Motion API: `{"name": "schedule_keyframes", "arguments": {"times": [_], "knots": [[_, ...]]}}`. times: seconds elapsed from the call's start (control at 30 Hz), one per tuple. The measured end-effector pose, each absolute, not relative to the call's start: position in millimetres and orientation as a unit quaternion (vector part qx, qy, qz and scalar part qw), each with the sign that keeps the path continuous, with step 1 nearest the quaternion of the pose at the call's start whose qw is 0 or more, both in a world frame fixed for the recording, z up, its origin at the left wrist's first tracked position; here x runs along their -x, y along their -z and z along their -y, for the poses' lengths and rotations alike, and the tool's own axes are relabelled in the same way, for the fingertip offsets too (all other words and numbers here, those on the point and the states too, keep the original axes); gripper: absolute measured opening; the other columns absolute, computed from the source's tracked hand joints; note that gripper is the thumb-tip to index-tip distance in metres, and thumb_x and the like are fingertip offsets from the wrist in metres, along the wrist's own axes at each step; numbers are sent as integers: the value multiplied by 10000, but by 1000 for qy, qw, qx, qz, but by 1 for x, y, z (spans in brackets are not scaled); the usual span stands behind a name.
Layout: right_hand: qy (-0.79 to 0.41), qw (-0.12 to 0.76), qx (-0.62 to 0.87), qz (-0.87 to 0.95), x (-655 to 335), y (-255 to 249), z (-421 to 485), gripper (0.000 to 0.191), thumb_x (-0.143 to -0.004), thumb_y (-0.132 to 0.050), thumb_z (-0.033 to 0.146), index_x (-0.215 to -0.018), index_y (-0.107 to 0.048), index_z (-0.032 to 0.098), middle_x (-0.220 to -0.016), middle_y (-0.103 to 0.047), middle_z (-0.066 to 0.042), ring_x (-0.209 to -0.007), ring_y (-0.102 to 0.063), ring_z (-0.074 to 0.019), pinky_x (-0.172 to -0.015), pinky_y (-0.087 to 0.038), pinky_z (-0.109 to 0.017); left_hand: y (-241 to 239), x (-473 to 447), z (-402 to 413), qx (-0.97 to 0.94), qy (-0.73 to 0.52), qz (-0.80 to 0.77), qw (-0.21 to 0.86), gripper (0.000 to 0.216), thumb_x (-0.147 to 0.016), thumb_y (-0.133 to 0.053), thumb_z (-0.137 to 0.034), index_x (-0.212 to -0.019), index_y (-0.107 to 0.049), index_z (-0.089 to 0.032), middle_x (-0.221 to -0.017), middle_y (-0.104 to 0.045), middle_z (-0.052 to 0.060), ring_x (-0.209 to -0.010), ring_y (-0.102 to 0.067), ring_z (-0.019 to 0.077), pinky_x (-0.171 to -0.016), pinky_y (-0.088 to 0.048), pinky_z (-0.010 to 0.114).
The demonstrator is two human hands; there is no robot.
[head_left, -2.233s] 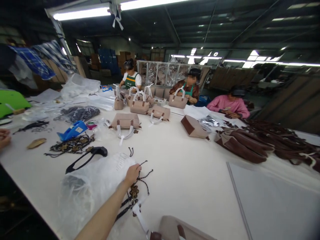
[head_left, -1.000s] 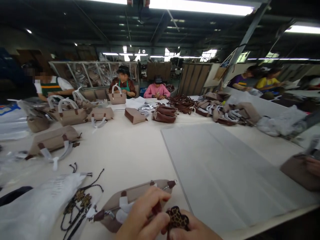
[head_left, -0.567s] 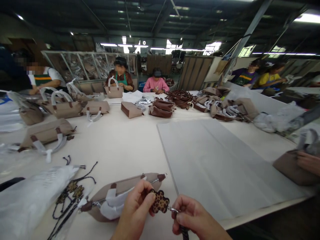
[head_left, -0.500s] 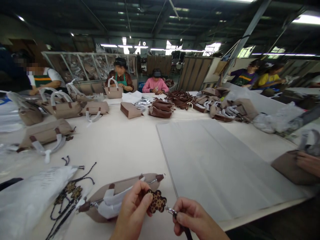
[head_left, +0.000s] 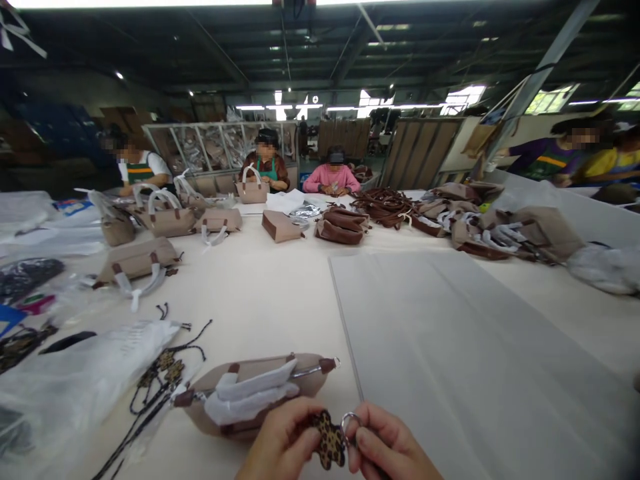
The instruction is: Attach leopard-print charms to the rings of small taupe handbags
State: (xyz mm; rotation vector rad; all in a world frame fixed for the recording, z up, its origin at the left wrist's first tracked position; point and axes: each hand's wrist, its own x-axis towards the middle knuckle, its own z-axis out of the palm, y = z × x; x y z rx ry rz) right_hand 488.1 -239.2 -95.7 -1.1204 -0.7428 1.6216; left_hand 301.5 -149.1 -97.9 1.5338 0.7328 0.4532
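Observation:
Between thumb and fingers my left hand (head_left: 287, 437) grips a flower-shaped leopard-print charm (head_left: 330, 440). My right hand (head_left: 387, 443) pinches a silver metal ring clasp (head_left: 350, 421) at the charm's right edge; whether the two are linked is too small to tell. Just beyond my left hand lies a taupe handbag (head_left: 260, 393), its handles wrapped in white padding and its brown zip ends showing. Left of the bag are more leopard-print charms (head_left: 170, 367) with black braided cords, partly on a clear plastic bag (head_left: 95, 373).
A grey sheet (head_left: 450, 333) covers the table's right side. Finished-looking taupe handbags (head_left: 173, 223) stand at the far left. Brown straps (head_left: 385, 207) and a pile of bags (head_left: 500, 227) lie at the back. Several people work beyond the table.
My view has swung left, so the scene sits further right. The charm has turned more edge-on, and both hands are closer together. The bag and hand at the right edge have left view.

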Motion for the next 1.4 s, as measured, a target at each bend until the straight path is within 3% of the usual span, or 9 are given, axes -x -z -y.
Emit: {"name": "schedule_keyframes", "arguments": {"times": [0.07,0.13,0.3,0.47,0.6,0.83,0.97,1.13,1.4], "knots": [[-682,507,443,285,-484,100,237,511,-729,-706,639,-825,-519,174,-634,-651,18,-343,-317,16,-352,-133,-155,97,-300,151,-733,-230,-291,570,302,-825,-571,-242,-1114,-659,-234,-1055,-623,87,-982,-578,234,-900,-470,383],[-693,512,429,273,-480,103,236,499,-722,-731,614,-827,-513,177,-629,-667,17,-329,-332,19,-340,-137,-145,87,-301,153,-742,-268,-295,539,331,-829,-537,-193,-1140,-637,-246,-1164,-598,90,-1101,-537,245,-994,-404,393],[-708,499,415,280,-474,101,235,475,-731,-749,571,-856,-521,174,-656,-685,19,-333,-351,24,-332,-162,-128,57,-309,155,-711,-234,-352,562,160,-865,-537,-305,-873,-644,-185,-894,-620,55,-873,-562,196,-805,-427,309],[-719,488,397,296,-472,95,234,456,-749,-734,566,-824,-523,169,-619,-670,25,-343,-358,18,-341,-177,-125,66,-316,156,-577,-203,-376,696,333,-775,-614,-487,-811,-574,-158,-709,-568,9,-654,-494,140,-611,-388,261],[-715,481,411,298,-470,91,232,464,-753,-726,573,-822,-531,157,-623,-680,11,-340,-358,16,-336,-173,-128,72,-317,157,-546,-175,-386,723,415,-731,-633,-567,-706,-525,-167,-603,-512,-21,-546,-432,105,-522,-326,240],[-690,495,451,276,-468,96,230,548,-621,-845,511,-906,-480,218,-639,-630,77,-383,-384,-12,-371,-257,-138,74,-319,159,-425,-180,-402,791,377,-673,-674,-509,-687,-502,-174,-565,-584,-9,-471,-479,92,-487,-364,232],[-608,514,520,311,-468,96,232,441,-666,-819,485,-879,-555,203,-748,-690,5,-651,-583,-116,-563,-407,-207,78,-320,159,-387,-193,-398,809,382,-656,-699,-502,-696,-502,-177,-569,-601,-3,-460,-498,94,-482,-385,233],[-541,461,586,389,-477,94,228,307,-718,-746,474,-718,-633,188,-609,-597,20,-580,-509,-132,-574,-388,-260,72,-315,155,-466,-146,-390,781,345,-700,-649,-492,-673,-523,-173,-575,-607,6,-476,-478,96,-480,-330,223],[-492,442,592,461,-479,90,222,230,-805,-663,420,-726,-654,204,-616,-595,15,-594,-526,-147,-570,-409,-263,69,-316,155,-566,-125,-413,702,401,-820,-493,-541,-632,-512,-187,-555,-537,-22,-495,-426,100,-506,-300,231]]}}
